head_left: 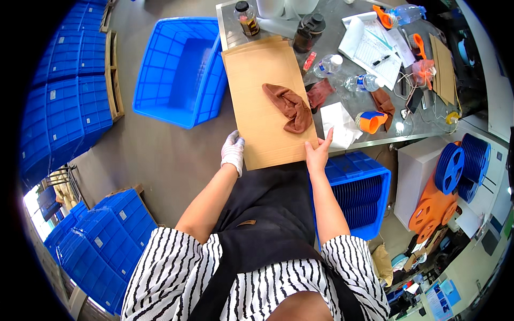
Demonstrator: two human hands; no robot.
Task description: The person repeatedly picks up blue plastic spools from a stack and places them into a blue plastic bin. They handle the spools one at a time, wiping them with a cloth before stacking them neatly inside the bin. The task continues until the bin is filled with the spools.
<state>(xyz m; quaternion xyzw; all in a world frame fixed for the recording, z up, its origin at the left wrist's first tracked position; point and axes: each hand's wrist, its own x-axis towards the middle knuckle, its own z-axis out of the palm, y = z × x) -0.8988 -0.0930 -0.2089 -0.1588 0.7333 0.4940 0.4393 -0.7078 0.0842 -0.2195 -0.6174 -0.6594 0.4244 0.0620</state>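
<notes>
A flat stack of brown cardboard sheets (259,125) reaches from the metal table's edge toward my body. My left hand (233,151), in a white glove, grips the left edge near the close corner. On the right, my bare right hand (317,155) pinches the near right corner, thumb on top and the other fingers partly hidden beneath. A crumpled brown cloth (292,108) lies on the top sheet, touched by neither hand. Just beyond the right hand, a white sheet of paper (338,124) rests on the table.
An open blue crate (147,88) stands left of the table. Bottles (365,83), papers (369,48) and an orange tape dispenser (372,122) crowd the metal table (396,138). Below it sits a blue crate (350,166) holding dark reels (357,200). Stacked blue crates (69,101) line the left.
</notes>
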